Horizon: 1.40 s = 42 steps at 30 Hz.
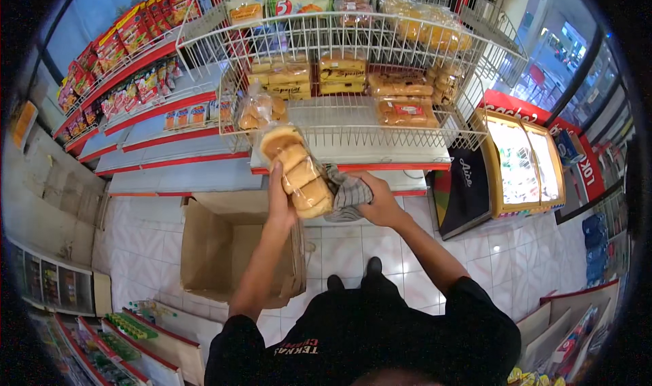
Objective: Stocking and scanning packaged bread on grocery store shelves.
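Observation:
A clear-wrapped loaf of bread rolls [300, 174] is in my left hand [281, 197], tilted, in front of a wire basket rack [351, 131]. My right hand [378, 198] grips a grey striped cloth [349, 195] against the right side of the loaf. Behind the loaf, a bag of round buns [262, 112] sits at the left of the lower basket. Yellow-wrapped breads [341, 75] are stacked farther back, with packaged brown loaves [407, 112] to the right. More bread bags [428, 27] lie in the upper basket.
An open cardboard box [239, 253] stands on the tiled floor, below and left of my hands. Shelves with red edges [168, 172] run left, with snack packets [122, 37] above. A lit display freezer [519, 162] stands right. Other goods shelves [153, 340] are at the lower left.

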Tool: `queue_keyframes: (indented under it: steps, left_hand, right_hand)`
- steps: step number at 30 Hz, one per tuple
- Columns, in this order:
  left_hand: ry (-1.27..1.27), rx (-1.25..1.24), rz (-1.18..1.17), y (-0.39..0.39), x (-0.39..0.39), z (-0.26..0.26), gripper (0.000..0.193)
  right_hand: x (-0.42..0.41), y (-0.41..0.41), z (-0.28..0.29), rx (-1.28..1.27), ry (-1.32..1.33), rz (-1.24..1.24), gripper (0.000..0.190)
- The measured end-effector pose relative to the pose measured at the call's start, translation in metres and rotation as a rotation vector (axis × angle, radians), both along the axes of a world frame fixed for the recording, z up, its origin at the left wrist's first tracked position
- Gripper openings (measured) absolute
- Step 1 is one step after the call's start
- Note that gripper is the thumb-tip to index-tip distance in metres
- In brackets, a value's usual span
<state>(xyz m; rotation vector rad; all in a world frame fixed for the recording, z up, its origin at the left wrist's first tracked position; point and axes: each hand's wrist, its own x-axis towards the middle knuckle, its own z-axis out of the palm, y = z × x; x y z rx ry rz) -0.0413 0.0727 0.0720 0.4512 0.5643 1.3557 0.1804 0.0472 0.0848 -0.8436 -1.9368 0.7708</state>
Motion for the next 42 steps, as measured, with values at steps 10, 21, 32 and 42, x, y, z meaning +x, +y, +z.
queue_keyframes:
  steps: [10,21,32,42]
  left_hand:
    - [0.662,0.558,0.52,0.094,0.025,0.039,0.064]
    - [0.803,0.794,0.421,0.178,0.035,0.023,0.078]
    - [1.41,0.713,0.306,0.186,0.0,0.007,0.081]
    - [1.475,0.811,0.909,0.156,0.02,-0.015,0.058]
  right_hand:
    - [0.001,0.065,0.033,0.019,0.043,-0.278,0.063]
    - [-0.017,0.133,0.039,-0.273,0.153,0.015,0.104]
    - [-0.034,0.167,-0.001,-0.521,0.093,-0.127,0.085]
    - [0.026,0.136,-0.031,-0.203,0.154,-0.238,0.058]
